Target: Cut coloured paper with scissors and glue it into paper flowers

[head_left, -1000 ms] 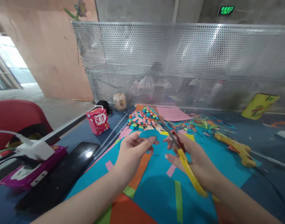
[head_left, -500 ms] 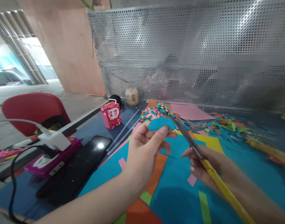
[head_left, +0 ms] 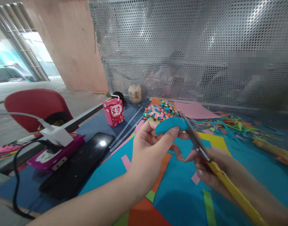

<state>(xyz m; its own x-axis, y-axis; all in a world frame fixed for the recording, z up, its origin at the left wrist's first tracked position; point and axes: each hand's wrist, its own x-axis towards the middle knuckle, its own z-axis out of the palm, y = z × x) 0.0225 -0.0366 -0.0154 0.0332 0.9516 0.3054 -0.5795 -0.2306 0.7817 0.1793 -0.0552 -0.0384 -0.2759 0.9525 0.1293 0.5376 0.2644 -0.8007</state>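
My left hand (head_left: 153, 147) pinches a rounded piece of blue paper (head_left: 168, 124) between thumb and fingers, above the sheets on the table. My right hand (head_left: 212, 163) is closed around scissors (head_left: 199, 147) with yellow handles. Their blades point up and to the left and lie against the right edge of the blue paper piece. Fingertips of both hands come close to each other below the blades. Beneath them are large blue paper sheets (head_left: 176, 188), an orange sheet (head_left: 144, 215) and a yellow one (head_left: 215, 141).
On the left lie a black phone (head_left: 80, 166) and a purple power strip (head_left: 54, 157) with a white charger (head_left: 56, 135). Behind stand a pink drink carton (head_left: 113, 112) and a jar (head_left: 134, 93). Colourful paper bits (head_left: 160, 111) and shreds (head_left: 235, 124) lie before a perforated metal screen (head_left: 158, 40).
The blue paper piece has turned and now looks narrower, more like a crescent. Both hands sit slightly further right, and the blades have shifted along its right edge. The camera view has moved a little.
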